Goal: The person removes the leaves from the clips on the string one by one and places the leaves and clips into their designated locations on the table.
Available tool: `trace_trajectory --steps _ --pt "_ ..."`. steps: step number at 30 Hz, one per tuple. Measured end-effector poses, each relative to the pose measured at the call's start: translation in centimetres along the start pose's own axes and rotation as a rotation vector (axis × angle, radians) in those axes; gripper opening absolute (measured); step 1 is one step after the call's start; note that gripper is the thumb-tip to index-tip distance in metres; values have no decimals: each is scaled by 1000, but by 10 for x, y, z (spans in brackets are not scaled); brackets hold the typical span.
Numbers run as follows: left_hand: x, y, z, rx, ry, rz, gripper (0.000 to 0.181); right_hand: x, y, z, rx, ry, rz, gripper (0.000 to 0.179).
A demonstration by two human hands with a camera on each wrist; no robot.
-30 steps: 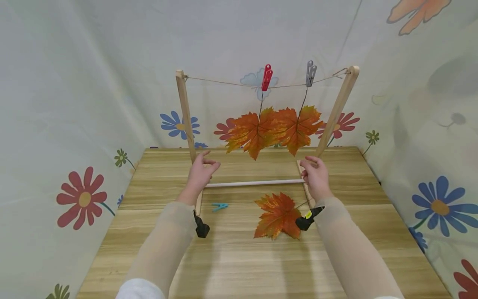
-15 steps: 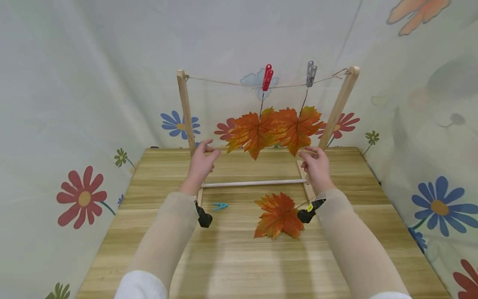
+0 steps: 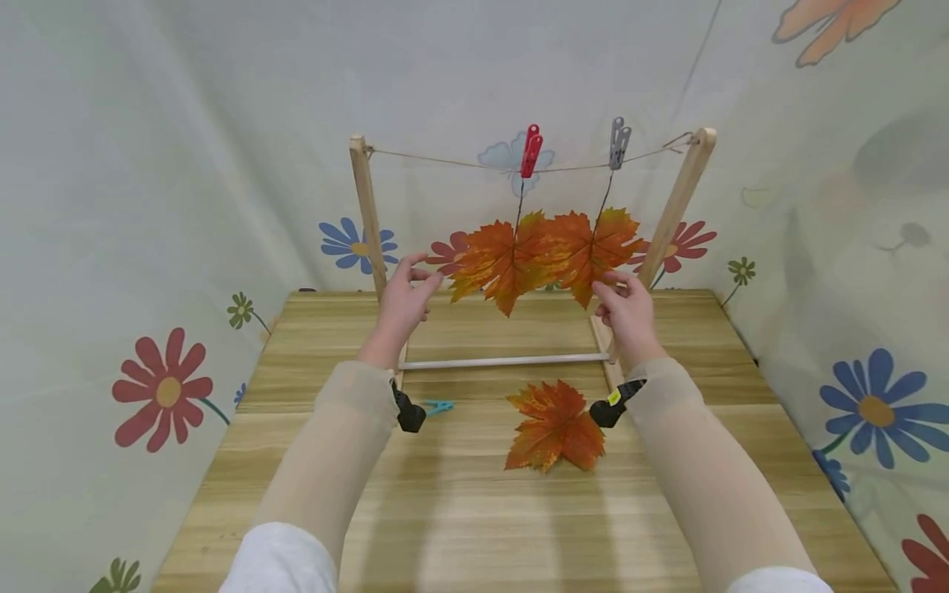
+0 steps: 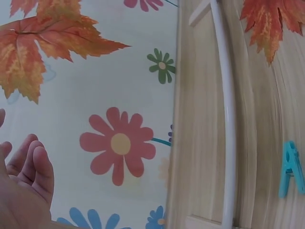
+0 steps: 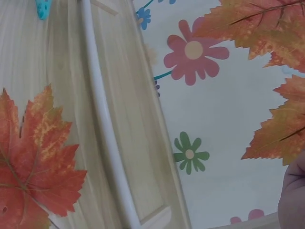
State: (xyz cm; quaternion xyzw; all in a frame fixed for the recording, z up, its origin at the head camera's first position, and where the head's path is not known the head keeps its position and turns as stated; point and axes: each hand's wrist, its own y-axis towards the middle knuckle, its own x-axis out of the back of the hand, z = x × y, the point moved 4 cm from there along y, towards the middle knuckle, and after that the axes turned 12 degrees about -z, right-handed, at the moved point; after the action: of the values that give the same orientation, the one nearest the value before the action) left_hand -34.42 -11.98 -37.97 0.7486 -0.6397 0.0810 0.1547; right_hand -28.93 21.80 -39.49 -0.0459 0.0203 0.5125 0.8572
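My left hand (image 3: 403,306) is raised beside the frame's left post (image 3: 365,210), its fingers loosely bent around nothing. My right hand (image 3: 627,315) is up near the lower edge of the right hanging leaf (image 3: 596,247); whether it touches the leaf I cannot tell. Another orange maple leaf (image 3: 498,259) hangs to its left. A red clothespin (image 3: 530,152) and a grey clothespin (image 3: 619,145) hold the two stems on the string (image 3: 437,160). On the table lie a third leaf (image 3: 556,427) and a teal clothespin (image 4: 291,168), partly covered by the left wrist camera in the head view.
The wooden frame's right post (image 3: 678,206) rises behind my right hand. A white rod (image 3: 504,361) joins the frame's feet low over the wood-grain table (image 3: 489,527). Behind stands a pale flower-printed cloth (image 3: 245,165).
Both hands have risen and moved farther from me, up toward the hanging leaves. The leaves and clothespins stay where they were.
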Motion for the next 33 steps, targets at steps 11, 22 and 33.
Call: trace_trajectory --steps 11,22,33 --pt "1 5 -22 -21 -56 3 54 -13 5 24 60 -63 20 35" --pt "-4 8 -44 -23 -153 13 53 -22 4 43 93 -2 45 33" --pt "-5 12 -78 -108 -164 18 50 -31 2 60 110 -22 52 33"
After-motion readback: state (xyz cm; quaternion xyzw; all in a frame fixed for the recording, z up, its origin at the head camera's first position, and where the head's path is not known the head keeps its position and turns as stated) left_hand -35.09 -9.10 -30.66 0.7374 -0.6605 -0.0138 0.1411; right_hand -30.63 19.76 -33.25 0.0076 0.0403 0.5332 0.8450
